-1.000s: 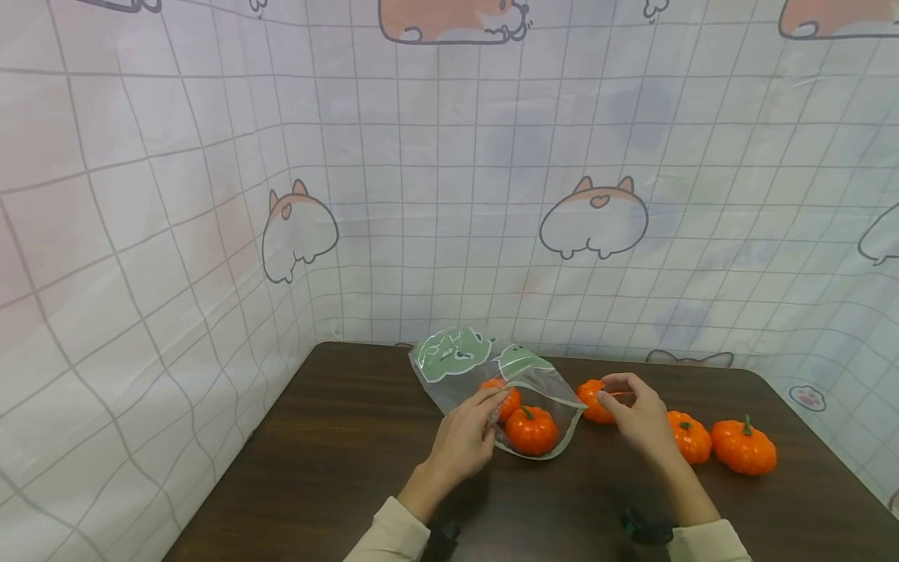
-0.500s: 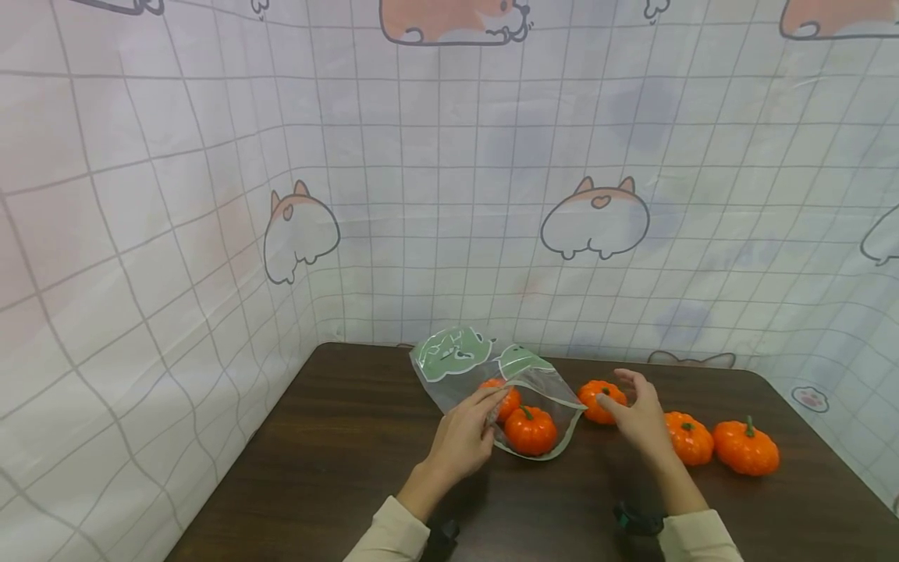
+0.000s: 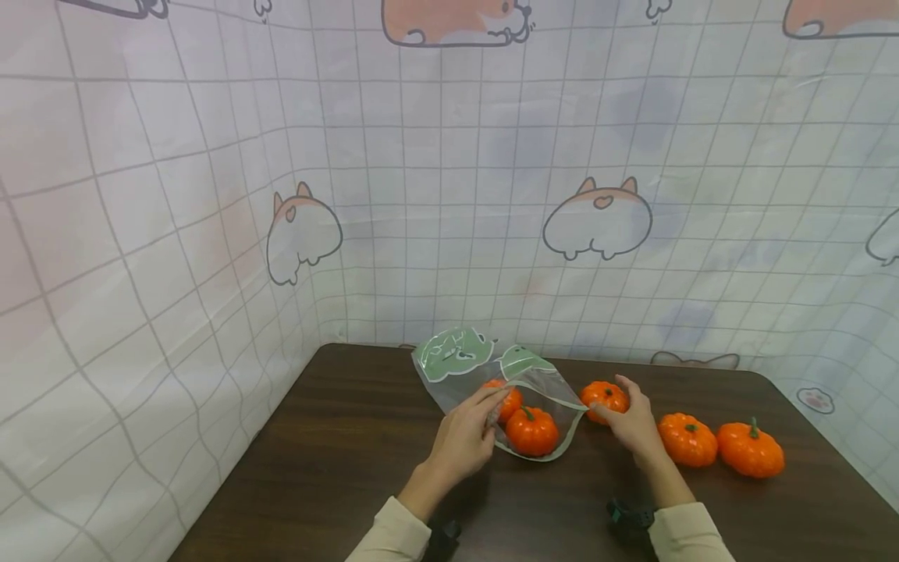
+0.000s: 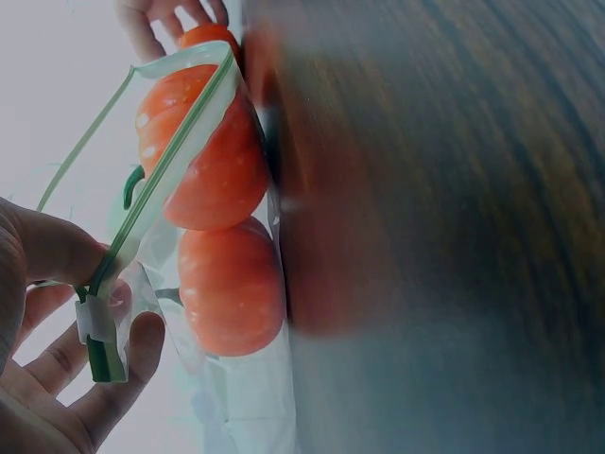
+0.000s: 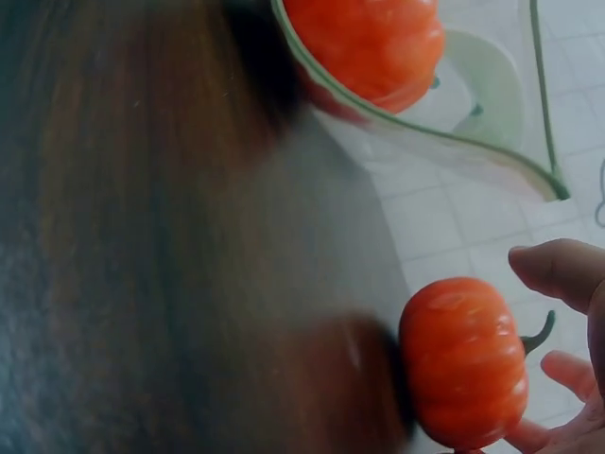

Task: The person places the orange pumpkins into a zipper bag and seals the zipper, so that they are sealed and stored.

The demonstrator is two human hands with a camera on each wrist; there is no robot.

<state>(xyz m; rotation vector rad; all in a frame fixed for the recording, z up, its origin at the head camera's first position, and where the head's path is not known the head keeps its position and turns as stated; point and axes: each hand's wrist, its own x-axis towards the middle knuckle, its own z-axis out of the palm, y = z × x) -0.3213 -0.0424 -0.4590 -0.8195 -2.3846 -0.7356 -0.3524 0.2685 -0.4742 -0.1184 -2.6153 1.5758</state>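
My left hand [image 3: 460,441] pinches the left end of the open mouth of a clear zip bag [image 3: 455,355] with green print. A white slider [image 4: 93,319] sits on the bag's green zip right at the fingers in the left wrist view. Inside lie two orange toy pumpkins, one at the mouth [image 3: 532,433] and another behind it [image 3: 512,402], partly hidden by the hand. Just right of the bag, a third pumpkin [image 3: 604,396] rests on the table. Over its near right side is my right hand [image 3: 634,425], thumb and fingers spread apart around it, not gripping.
Two more orange pumpkins, one nearer [image 3: 688,441] and one farther right [image 3: 751,450], stand side by side on the dark wooden table [image 3: 330,453]. A white grid-patterned cloth [image 3: 435,195] with cartoon dogs hangs behind and at the sides.
My right hand has shifted slightly left and lower beside the pumpkin, its fingers spread wider than a second ago. The left hand and the bag stay in place.
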